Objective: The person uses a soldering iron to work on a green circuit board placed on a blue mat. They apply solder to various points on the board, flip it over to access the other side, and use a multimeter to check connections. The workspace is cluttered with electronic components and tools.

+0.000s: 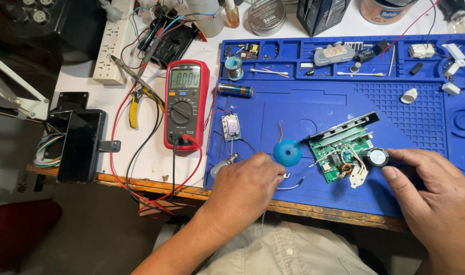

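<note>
White surface (156, 163) with a wooden front edge, cluttered with electronics gear; a blue work mat (303, 107) covers the right half. My left hand (245, 186) sits on the mat's near edge, fingers curled narrow and pinching the end of a thin wire (292, 186) that lies just right of my fingertips. A small clear bulb (223, 165) pokes out from under that hand on its left side, touching it. Just above and right of the hand sits a blue dome-shaped cap (287, 152), close but not touching as far as I can tell. My right hand (436, 196) rests on the mat at right, thumb stretched left, its tip touching or just beside the black cylindrical capacitor (378, 156) on the green circuit board (340, 153); fingers loosely bent, holding nothing I can see. The board lies tilted between my two hands, nearer the right one, with a black housing strip along its top edge. Small circuit module (231, 126) sits above the left hand. Left of the mat: red multimeter (185, 104) with red and black leads, yellow-handled pliers (134, 107), white power strip (113, 43). Battery cell (234, 90) lies at the mat's upper left, solder spool (234, 66) above it.
</note>
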